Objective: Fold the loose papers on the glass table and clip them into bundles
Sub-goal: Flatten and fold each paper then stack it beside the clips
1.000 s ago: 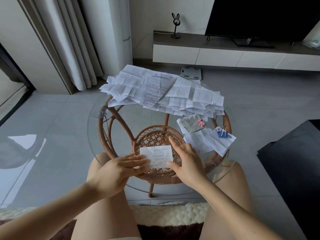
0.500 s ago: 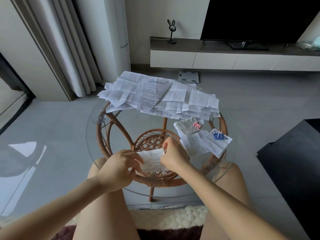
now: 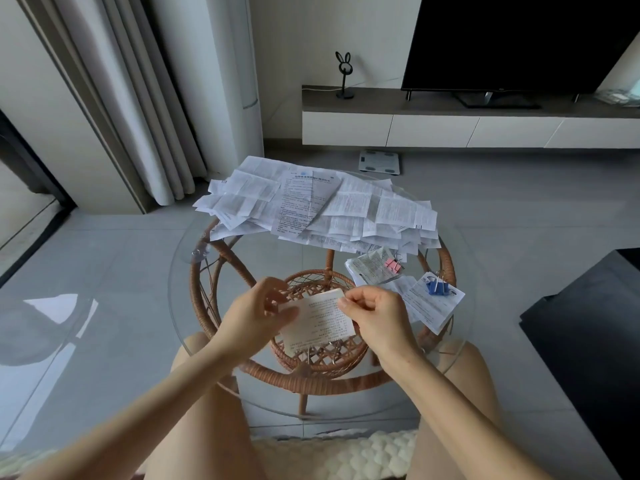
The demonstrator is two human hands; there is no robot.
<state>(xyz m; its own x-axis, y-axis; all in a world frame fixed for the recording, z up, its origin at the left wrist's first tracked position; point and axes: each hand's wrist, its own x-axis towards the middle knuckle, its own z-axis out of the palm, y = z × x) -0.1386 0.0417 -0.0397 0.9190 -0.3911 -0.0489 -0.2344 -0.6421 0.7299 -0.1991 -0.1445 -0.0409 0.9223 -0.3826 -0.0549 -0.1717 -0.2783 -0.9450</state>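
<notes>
A folded printed paper (image 3: 320, 318) is lifted just above the round glass table (image 3: 180, 271), over the near middle. My left hand (image 3: 258, 315) grips its left edge with curled fingers and thumb. My right hand (image 3: 375, 315) pinches its upper right corner. A heap of loose papers (image 3: 311, 206) covers the table's far half. Two clipped bundles lie at the right: one with a pink clip (image 3: 393, 265), one with a blue clip (image 3: 437, 285).
The glass top rests on a rattan frame (image 3: 204, 306) with a woven basket (image 3: 322, 355) under it. My bare knees sit under the near rim. A dark low piece of furniture (image 3: 588, 323) stands to the right, a TV bench (image 3: 450, 123) behind.
The folded paper lay flat on the glass under both hands; now both hands have picked it up and tilted it, the right hand pinching its top corner.
</notes>
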